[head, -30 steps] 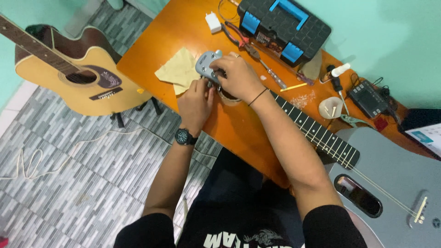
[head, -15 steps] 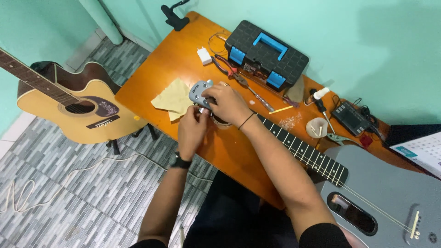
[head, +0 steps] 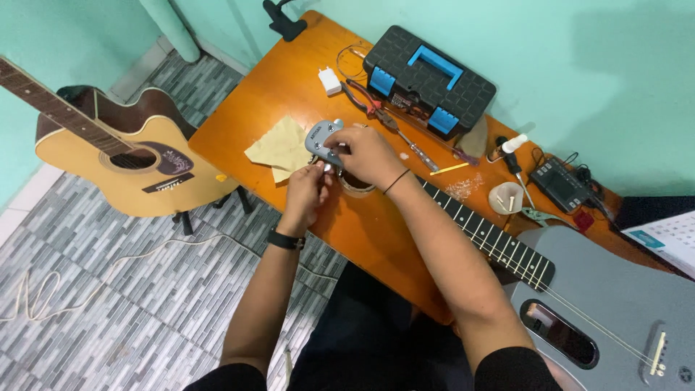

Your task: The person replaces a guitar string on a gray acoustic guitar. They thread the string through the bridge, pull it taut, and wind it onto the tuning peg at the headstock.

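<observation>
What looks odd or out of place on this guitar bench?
A patch of pale crumbs or shavings lies scattered on the orange table beside the grey guitar's neck. Tools lie loose by the black toolbox. Nothing looks damaged.

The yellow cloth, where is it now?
In the head view, the yellow cloth lies on the orange table, just left of the grey headstock and both hands.

An orange wooden table carries a black toolbox with blue latches, red pliers, a white plug, a yellow cloth, a small dish (holding pegs), a black tuner and the grey guitar's neck.
</observation>
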